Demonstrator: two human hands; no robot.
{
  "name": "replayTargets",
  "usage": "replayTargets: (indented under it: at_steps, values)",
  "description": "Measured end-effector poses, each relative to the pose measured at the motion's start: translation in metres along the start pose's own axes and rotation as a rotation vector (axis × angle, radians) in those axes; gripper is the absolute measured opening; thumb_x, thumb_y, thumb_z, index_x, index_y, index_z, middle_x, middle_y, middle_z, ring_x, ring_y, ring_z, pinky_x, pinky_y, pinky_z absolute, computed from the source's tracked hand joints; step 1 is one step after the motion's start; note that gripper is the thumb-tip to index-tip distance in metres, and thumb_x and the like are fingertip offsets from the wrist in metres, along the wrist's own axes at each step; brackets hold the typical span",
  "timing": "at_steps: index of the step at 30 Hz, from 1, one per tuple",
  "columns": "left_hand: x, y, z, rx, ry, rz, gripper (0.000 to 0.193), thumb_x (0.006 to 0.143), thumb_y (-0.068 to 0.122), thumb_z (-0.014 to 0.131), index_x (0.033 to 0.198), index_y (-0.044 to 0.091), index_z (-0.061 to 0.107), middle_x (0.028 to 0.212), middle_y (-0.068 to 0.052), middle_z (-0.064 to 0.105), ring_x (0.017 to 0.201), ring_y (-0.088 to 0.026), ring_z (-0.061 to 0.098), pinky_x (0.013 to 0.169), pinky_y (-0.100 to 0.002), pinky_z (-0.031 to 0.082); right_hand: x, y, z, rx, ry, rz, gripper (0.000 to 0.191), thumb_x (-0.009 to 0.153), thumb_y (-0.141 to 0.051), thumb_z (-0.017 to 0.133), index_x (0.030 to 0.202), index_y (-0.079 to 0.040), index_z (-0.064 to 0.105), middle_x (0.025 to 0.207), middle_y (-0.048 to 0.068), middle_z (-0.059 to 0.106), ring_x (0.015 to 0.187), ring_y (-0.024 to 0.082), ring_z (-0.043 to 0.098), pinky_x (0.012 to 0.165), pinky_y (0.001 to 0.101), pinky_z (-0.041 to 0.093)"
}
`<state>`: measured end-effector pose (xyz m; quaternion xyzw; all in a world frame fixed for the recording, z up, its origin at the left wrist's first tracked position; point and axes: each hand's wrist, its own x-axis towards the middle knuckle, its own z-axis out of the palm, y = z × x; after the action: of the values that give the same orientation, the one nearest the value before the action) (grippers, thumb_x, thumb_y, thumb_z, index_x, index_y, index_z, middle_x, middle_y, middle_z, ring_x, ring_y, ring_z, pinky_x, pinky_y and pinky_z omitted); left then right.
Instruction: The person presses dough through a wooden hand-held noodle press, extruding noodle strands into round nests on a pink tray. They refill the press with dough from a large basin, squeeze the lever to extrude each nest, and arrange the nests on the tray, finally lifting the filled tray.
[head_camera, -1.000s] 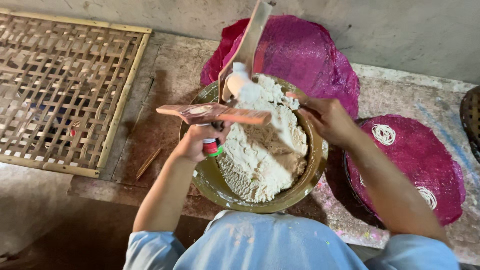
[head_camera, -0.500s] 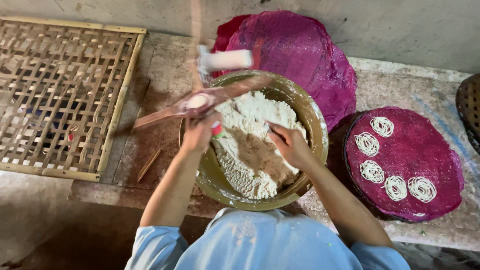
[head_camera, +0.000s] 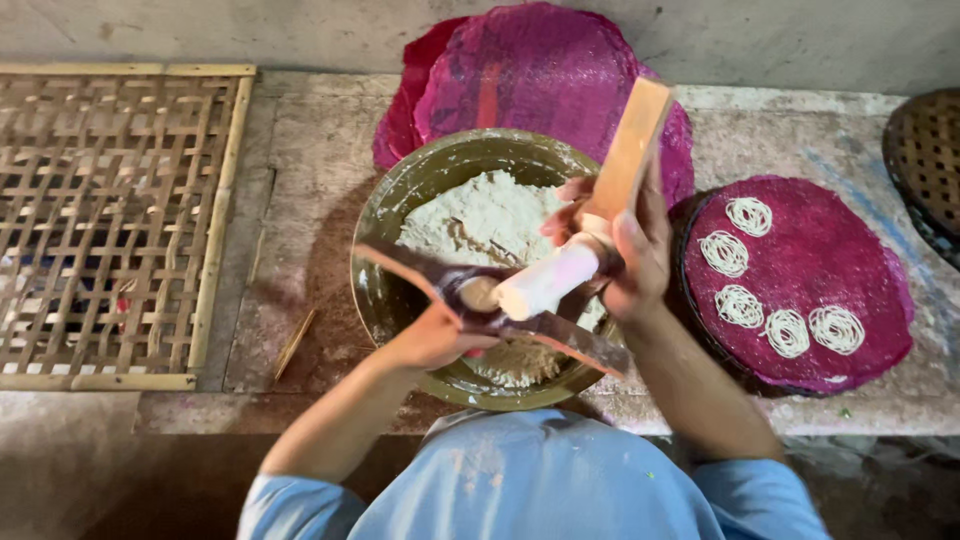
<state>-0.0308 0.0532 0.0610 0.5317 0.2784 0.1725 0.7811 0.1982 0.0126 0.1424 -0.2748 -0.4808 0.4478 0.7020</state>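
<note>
A big olive-brown bowl (head_camera: 400, 195) holds a mound of white dough (head_camera: 480, 215). Over it my left hand (head_camera: 430, 340) grips the lower, cylinder half of a wooden noodle press (head_camera: 570, 340), whose opening faces up. My right hand (head_camera: 630, 245) holds the upper half, a wooden handle (head_camera: 630, 150) with a white plunger (head_camera: 545, 285) pointing down into the cylinder's mouth. To the right lies a round magenta woven mat (head_camera: 850, 260) carrying several small coils of white noodle (head_camera: 740, 305).
A stack of magenta round mats (head_camera: 540, 70) leans behind the bowl. A square bamboo lattice tray (head_camera: 110, 225) lies at the left. A dark woven basket (head_camera: 925, 150) shows at the right edge. Everything rests on a worn stone ledge (head_camera: 300, 150); a small stick (head_camera: 297, 340) lies near its front.
My right hand left the dough and took the plunger half of the press. The plunger now angles toward the cylinder held by my left hand.
</note>
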Motion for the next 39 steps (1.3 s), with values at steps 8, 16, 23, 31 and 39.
replayTargets:
  at_steps: [8,16,23,31,39]
  values:
    - [-0.042,0.043,0.000,0.414,-0.053,0.292,0.031,0.078,0.009,0.082,0.106,0.006,0.069,0.096,-0.004,0.071,0.087,-0.013,0.070,0.076,-0.031,0.057,-0.035,-0.036,0.025,-1.075,-0.558,-0.739,0.024,0.092,-0.022,0.069,0.115,-0.020,0.068,0.134,0.024,0.063,0.100,0.037,0.072,0.079,0.0408,0.060]
    - [-0.030,0.050,0.029,-0.323,-0.007,-0.108,0.043,0.069,0.024,0.086,0.106,0.006,0.072,0.101,-0.011,0.075,0.091,-0.025,0.073,0.079,-0.040,0.060,-0.055,-0.027,0.028,-0.962,-0.450,-0.514,0.043,0.100,-0.026,0.069,0.140,-0.013,0.060,0.142,0.014,0.062,0.120,0.034,0.067,0.104,0.0455,0.055]
    - [0.001,0.052,0.056,0.703,0.066,0.351,0.040,0.071,0.006,0.085,0.108,0.006,0.070,0.103,-0.007,0.074,0.094,-0.019,0.070,0.079,-0.036,0.058,-0.065,-0.053,-0.096,-0.114,-0.845,0.794,0.079,0.095,-0.042,0.074,0.153,0.003,0.045,0.139,0.019,0.061,0.124,0.021,0.056,0.107,0.0380,0.048]
    - [0.124,0.012,0.183,1.049,0.354,0.485,0.034,0.074,0.011,0.079,0.105,0.008,0.066,0.106,-0.013,0.067,0.104,-0.030,0.068,0.085,-0.038,0.056,-0.158,-0.116,-0.271,-0.197,-0.406,0.881,0.099,0.084,-0.029,0.082,0.162,-0.006,0.026,0.159,0.004,0.044,0.111,0.020,0.056,0.079,0.0374,0.046]
    - [0.221,-0.023,0.238,0.341,0.385,0.382,0.052,0.093,0.016,0.071,0.139,0.002,0.052,0.144,-0.013,0.060,0.137,-0.026,0.056,0.113,-0.040,0.045,-0.219,-0.197,-0.452,-0.452,0.076,0.731,0.076,0.079,-0.037,0.084,0.134,0.001,0.049,0.089,0.001,0.055,0.059,0.008,0.045,0.046,0.0252,0.033]
